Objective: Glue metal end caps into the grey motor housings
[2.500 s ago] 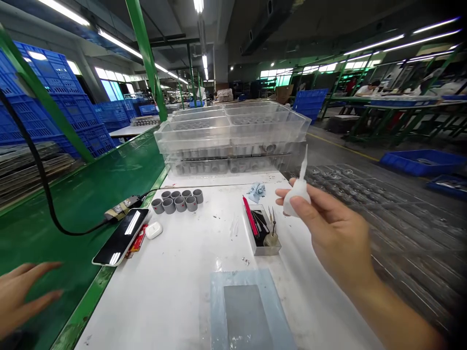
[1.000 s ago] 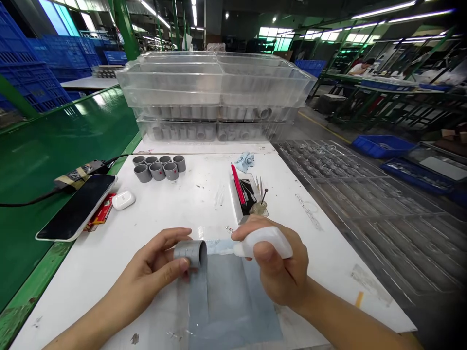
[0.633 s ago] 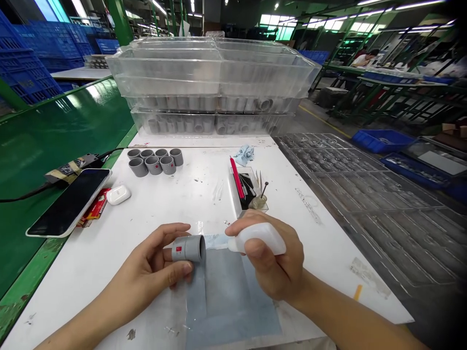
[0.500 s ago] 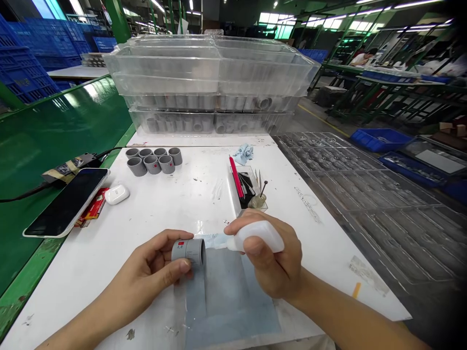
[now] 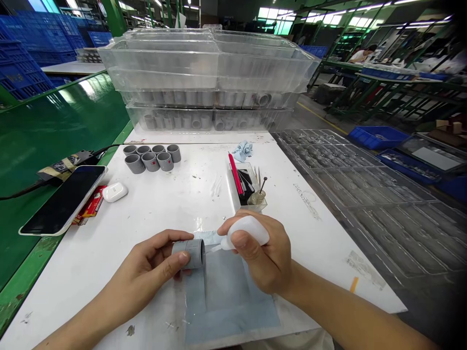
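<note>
The left hand (image 5: 142, 257) clamps one grey plastic pipe sleeve (image 5: 188, 253) — fingers wrapped round it — while the right hand (image 5: 262, 255) grips a white plastic squeeze bottle (image 5: 246, 232), its thin nozzle (image 5: 213, 249) at the sleeve's rim (image 5: 203, 253) (touching or not, I can't tell). Both hover over a pale blue sheet (image 5: 233, 311); seven more grey sleeves (image 5: 151, 162) stand beyond.

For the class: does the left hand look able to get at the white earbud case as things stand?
Probably yes, once it lets go: the left hand is holding the grey tube, while the earbud case lies on that hand's side of the table, with no object visible between them.
</note>
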Tool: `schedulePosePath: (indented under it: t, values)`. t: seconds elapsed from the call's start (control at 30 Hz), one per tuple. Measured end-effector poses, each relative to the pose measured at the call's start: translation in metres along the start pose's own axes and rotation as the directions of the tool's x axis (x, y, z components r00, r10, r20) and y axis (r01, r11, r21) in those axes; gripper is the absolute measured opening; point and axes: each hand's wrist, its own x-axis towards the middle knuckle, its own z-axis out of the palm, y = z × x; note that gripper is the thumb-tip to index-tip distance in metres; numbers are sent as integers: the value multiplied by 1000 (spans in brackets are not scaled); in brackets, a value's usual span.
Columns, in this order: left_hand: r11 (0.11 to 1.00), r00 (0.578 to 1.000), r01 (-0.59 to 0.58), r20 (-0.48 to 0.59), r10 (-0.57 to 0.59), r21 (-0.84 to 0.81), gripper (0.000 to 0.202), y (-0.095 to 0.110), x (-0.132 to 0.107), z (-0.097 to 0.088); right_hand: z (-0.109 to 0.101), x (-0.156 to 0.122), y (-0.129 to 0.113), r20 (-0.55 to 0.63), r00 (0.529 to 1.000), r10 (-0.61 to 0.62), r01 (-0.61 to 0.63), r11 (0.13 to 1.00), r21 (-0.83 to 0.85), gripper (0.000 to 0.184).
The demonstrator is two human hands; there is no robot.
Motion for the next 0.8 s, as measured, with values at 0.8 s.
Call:
schedulePosePath:
  t: [0.8]
  values:
    - [1000, 999, 22, 23, -22, 16, 43, -2, 0, -2, 1, 1, 1, 10, 1000, -7, 7, 999, -44, 37]
